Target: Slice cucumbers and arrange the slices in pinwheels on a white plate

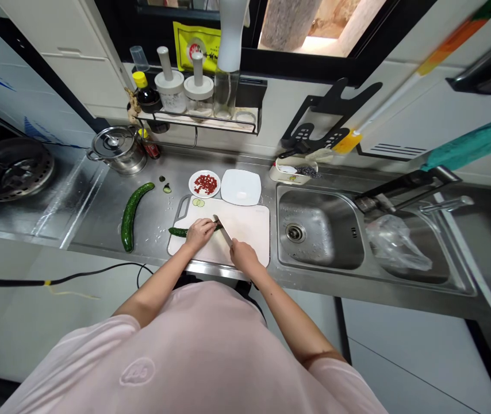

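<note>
- Dark green cucumber piece (177, 232) lies on its side across a white plastic cutting board (249, 230), its end showing from under the left hand (200, 233) and reaching toward the knife.
- Left hand is closed over the top of the cucumber piece, with curled fingers holding it against the board.
- Right hand (245, 257) is closed around the handle of a steel kitchen knife (225, 231), which the grip hides; the narrow blade points away from the body, just beside the left hand, at the cucumber piece.
- Pale round cucumber slices (198, 202) lie together near the board's far edge, beside its cut-out handle.
- Long curved dark green cucumber (130, 215) lies directly on the stainless steel surface (99, 213), to the left of the board, with small dark cucumber ends (167, 188) just beyond the board's far corner.
- Round white plate (204, 184) holding chopped red pieces and a square white plate (241, 187) sit side by side just past the board.
- Lidded steel pot (118, 150) stands farther left, below a black wall shelf (198, 122) of bottles and jars.
- Steel double sink (318, 230) lies to the right, with a clear plastic bag (396, 244) in its right basin.
</note>
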Motion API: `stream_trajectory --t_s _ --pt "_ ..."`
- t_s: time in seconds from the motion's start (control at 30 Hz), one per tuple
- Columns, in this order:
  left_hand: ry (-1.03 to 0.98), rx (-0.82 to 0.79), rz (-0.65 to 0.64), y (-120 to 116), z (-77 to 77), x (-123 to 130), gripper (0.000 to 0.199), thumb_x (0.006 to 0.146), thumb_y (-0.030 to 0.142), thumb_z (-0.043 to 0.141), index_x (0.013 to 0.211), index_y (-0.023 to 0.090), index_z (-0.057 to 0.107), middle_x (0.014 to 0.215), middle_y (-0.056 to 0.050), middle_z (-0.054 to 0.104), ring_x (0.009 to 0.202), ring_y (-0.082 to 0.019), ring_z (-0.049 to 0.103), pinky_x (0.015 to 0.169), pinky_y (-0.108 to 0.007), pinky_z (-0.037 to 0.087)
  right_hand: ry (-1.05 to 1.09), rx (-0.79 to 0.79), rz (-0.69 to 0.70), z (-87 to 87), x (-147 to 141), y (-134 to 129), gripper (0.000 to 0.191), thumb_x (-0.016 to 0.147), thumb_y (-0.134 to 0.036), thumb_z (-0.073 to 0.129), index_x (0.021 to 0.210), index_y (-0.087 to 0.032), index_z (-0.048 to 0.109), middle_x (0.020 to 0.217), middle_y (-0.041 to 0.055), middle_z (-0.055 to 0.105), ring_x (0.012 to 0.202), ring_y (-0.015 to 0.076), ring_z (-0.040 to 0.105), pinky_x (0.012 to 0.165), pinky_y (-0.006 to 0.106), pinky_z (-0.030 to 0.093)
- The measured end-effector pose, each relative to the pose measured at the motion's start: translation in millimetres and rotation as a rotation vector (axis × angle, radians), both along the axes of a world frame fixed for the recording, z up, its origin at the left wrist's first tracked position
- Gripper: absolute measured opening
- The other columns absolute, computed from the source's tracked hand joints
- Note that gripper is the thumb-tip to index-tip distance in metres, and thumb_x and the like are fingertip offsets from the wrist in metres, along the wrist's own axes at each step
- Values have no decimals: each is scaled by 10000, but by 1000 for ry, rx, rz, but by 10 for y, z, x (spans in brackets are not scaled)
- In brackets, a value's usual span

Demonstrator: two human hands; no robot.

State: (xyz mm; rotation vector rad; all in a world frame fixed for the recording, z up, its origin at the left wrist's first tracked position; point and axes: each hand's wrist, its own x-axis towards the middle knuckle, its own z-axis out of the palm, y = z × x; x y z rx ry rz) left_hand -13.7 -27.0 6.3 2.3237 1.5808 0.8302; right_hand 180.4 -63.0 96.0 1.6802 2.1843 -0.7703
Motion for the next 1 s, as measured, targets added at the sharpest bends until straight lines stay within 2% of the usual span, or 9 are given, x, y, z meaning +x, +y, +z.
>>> stream_trajectory --t_s 0.67,1.0 --pt "-1 20 -3 0 -15 2 212 908 290 496 968 237 692 954 -46 653 882 -161 565 807 -305 465 26 39 -22 -157 -182 197 241 935 -169 319 1097 -140 495 966 139 656 911 237 625 718 294 416" --pt "2 -5 3 1 -36 -5 226 913 293 483 995 243 688 982 -50 653 906 -162 573 830 -311 469 -6 13 -9 -63 -21 -35 217 923 -156 343 1073 -147 500 939 125 663 875 227 633 695 285 399"
